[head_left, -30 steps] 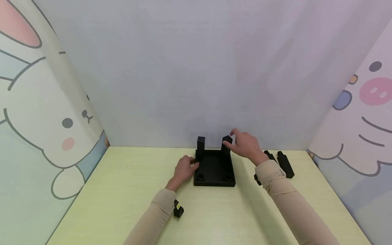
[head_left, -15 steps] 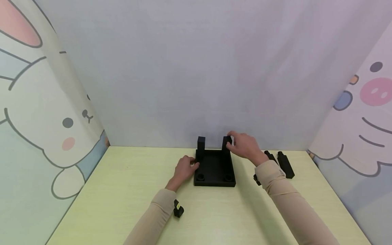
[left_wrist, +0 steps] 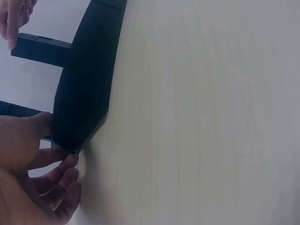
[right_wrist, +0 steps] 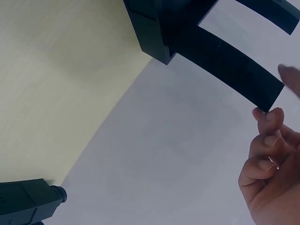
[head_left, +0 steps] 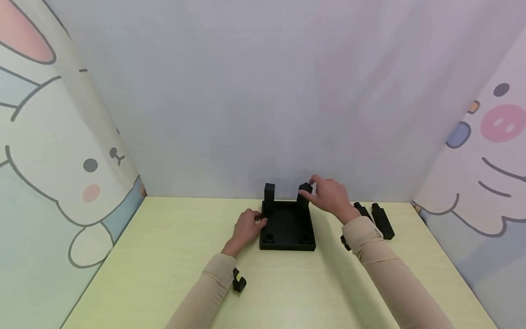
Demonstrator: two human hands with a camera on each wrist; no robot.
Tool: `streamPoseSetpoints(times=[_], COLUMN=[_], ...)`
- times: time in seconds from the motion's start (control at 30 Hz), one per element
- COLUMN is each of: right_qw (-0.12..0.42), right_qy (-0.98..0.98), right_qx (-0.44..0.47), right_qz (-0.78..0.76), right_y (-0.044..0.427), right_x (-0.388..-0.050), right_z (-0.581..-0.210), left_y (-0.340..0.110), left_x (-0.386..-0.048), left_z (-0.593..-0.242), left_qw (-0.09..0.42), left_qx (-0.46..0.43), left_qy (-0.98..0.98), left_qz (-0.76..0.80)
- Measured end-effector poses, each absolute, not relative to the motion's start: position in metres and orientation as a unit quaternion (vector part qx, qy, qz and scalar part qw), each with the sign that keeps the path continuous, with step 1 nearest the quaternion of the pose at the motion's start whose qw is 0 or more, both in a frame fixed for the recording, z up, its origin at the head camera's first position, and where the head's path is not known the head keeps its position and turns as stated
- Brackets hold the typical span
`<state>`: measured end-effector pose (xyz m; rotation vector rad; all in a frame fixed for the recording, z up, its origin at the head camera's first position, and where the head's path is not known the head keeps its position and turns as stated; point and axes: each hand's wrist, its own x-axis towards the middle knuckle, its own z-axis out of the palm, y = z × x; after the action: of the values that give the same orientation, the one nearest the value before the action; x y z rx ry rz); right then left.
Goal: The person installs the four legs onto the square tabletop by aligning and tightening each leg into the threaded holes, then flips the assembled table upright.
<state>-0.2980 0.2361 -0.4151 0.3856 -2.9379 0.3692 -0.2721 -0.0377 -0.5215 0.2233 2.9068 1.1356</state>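
Note:
A black square tray-like base (head_left: 287,228) stands on the table with two upright posts at its back corners. My left hand (head_left: 246,227) grips its left side near the left post (head_left: 269,196); in the left wrist view the thumb and fingers of that hand (left_wrist: 40,173) lie around the corner of the base (left_wrist: 86,75). The thumb and index finger of my right hand (head_left: 330,196) hold the top of the right post (head_left: 303,200), which looks turned at an angle. The right wrist view shows the curved post (right_wrist: 229,65) with the fingertips (right_wrist: 269,119) at its end.
Two black bottle-shaped pieces (head_left: 383,222) lie at the right, one partly hidden by the right sleeve. A small black part (head_left: 345,242) shows beside that sleeve. Another small black piece with a yellow mark (head_left: 239,281) lies by the left sleeve. A pale curtain (head_left: 263,114) hangs behind.
The right post faced straight half a second ago and now appears turned, as it did a second ago. My right thumb and index finger have shifted with it. My left hand has stayed put.

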Motion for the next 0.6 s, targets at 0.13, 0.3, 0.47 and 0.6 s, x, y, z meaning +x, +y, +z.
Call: streamPoseSetpoints(times=[0.13,0.3,0.47,0.6], right_qw=[0.062,0.048,0.048,0.050], right_qy=[-0.981,-0.981,-0.981,-0.982], right_qx=[0.135,0.145,0.144,0.136], right_qz=[0.125,0.123,0.123,0.122], right_y=[0.2346,0.2350,0.2359,0.2374], right_x=[-0.2986,-0.2986,-0.2981,-0.2980], right_z=[-0.4138,-0.4105,-0.4110,-0.4119], left_y=[-0.0384,-0.0390,-0.0393,-0.0394], left_x=[-0.2715,-0.2708,-0.2706,-0.2712], left_z=[-0.5224,-0.5225,-0.5209,-0.5210], left_qw=[0.003,0.003,0.004,0.002], left_qx=[0.079,0.080,0.077,0.080], left_qy=[0.928,0.928,0.929,0.927], left_qz=[0.363,0.363,0.363,0.366])
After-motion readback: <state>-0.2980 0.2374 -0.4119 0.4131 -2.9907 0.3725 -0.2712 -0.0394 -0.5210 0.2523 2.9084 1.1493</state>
